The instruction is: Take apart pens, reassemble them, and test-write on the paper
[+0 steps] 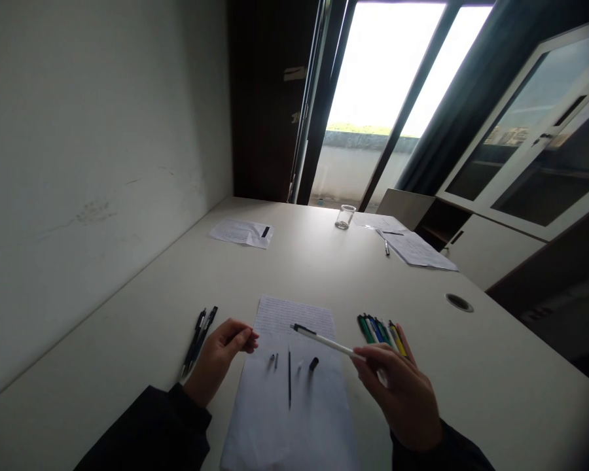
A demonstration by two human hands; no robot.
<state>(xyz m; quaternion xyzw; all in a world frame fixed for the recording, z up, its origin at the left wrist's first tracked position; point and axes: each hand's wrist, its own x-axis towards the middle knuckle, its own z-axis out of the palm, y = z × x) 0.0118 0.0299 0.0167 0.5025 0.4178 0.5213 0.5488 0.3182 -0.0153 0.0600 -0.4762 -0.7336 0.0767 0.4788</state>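
Observation:
My right hand [403,396] pinches one end of a white pen barrel [326,341] with a dark clip end. The barrel points left above a sheet of paper [279,425] printed at its top. My left hand [226,350] has its fingertips pressed together at the sheet's left edge; whatever they hold, if anything, is hidden. On the paper lies a thin dark refill [289,379]. Left of it are a small dark piece [271,360] and a short thin piece [276,361]. To its right lie a small pale tip [300,365] and a short black tube [314,364].
Black pens [199,337] lie beside my left wrist. Several coloured pens [380,329] lie in a row beyond my right hand. Farther back are a glass [345,217], a crumpled sheet [240,232], stacked papers [419,250] with a pen [387,248], and a round table grommet [459,303].

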